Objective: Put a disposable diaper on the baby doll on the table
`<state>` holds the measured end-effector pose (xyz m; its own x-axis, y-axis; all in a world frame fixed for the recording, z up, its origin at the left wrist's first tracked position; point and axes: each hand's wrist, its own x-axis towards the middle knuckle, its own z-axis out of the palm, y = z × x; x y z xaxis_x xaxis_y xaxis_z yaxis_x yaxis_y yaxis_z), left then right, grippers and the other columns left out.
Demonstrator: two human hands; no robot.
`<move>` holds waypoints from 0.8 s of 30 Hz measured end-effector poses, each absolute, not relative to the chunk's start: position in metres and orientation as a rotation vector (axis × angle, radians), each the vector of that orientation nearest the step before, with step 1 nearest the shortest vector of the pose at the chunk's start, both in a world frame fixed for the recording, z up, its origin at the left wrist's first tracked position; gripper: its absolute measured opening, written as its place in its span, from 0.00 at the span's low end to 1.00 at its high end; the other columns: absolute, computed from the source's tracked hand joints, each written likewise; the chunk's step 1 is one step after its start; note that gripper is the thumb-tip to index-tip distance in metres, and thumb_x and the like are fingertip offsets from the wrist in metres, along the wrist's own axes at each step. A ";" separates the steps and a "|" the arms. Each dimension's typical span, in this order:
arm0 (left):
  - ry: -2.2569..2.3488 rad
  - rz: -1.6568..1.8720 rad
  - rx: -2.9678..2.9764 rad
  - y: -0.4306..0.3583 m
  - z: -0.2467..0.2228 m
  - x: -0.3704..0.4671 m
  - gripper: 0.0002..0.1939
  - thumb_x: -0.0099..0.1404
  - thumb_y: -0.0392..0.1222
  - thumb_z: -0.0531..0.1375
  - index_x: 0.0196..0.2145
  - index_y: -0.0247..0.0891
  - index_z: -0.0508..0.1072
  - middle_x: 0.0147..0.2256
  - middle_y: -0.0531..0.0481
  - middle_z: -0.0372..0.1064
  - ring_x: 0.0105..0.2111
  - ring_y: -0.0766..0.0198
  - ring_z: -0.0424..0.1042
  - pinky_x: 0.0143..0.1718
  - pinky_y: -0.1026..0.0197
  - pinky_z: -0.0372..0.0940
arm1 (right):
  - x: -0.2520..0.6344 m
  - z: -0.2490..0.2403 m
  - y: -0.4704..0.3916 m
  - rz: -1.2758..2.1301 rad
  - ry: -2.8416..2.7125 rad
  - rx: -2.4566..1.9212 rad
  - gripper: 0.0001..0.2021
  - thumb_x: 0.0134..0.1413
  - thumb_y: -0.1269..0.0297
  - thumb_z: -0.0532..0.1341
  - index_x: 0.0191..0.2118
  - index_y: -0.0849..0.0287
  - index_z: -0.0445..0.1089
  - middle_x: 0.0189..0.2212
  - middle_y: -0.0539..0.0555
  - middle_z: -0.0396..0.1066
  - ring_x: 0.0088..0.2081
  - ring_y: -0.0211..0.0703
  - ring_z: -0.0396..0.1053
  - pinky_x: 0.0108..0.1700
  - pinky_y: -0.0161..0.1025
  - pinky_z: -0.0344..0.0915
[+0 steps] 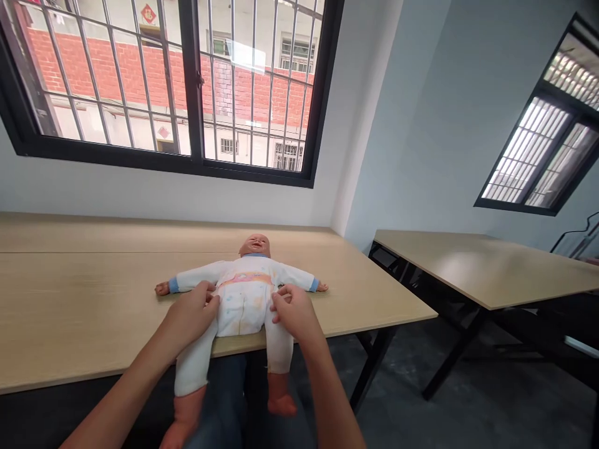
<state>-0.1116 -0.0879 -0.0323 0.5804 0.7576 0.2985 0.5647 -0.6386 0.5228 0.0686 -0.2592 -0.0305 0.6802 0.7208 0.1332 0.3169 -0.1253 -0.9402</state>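
A baby doll lies on its back on the wooden table, arms spread wide and legs hanging over the front edge. It wears a white suit with blue cuffs and collar. Around its hips is a white diaper with pale prints and an orange-pink waistband. My left hand pinches the diaper's edge at the hip on the left side of the picture. At the opposite hip, my right hand has thumb and fingers closed on the other edge. The exact fingertip contact is partly hidden on both sides.
A second table stands to the right, with a gap between the two. Behind the doll is a white wall with a barred window. My legs are beneath the front edge, below the doll's feet.
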 end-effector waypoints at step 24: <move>0.782 0.978 1.382 -0.088 -0.065 -0.080 0.31 0.56 0.45 0.65 0.56 0.36 0.67 0.40 0.46 0.74 0.41 0.56 0.76 0.40 0.57 0.70 | 0.060 -0.020 -0.243 0.543 -0.541 -1.540 0.13 0.55 0.64 0.65 0.43 0.60 0.63 0.33 0.54 0.74 0.22 0.41 0.76 0.19 0.30 0.53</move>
